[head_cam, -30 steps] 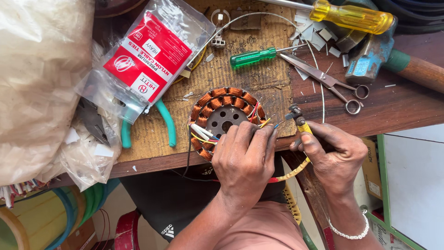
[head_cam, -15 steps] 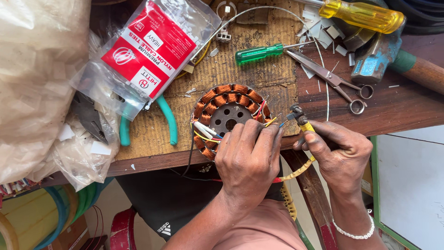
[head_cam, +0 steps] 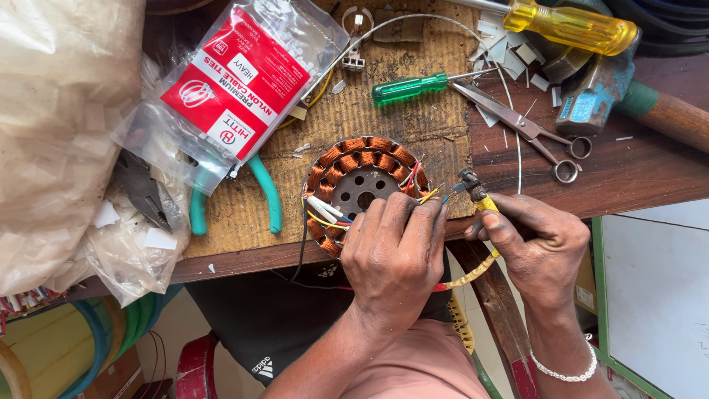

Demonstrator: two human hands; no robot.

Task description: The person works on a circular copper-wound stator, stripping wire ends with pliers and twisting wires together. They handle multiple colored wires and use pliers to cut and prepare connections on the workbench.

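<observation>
Far left, a clear bag [head_cam: 59, 133] slumps on the surface [head_cam: 635, 170], a red packet [head_cam: 236, 81] of ties beside it with teal pliers [head_cam: 262, 196] poking out underneath. Middle now: the copper-wound stator [head_cam: 362, 177] sits at the near edge of the brown mat [head_cam: 399, 118]. My left hand [head_cam: 395, 255] presses down on its near side, fingers curled over the coloured wires [head_cam: 325, 214]. My right hand [head_cam: 535, 247] is closed around yellow-handled cutters [head_cam: 476, 196], tip at the stator's right rim. Beyond lie a green screwdriver [head_cam: 410, 86] and scissors [head_cam: 521, 129].
</observation>
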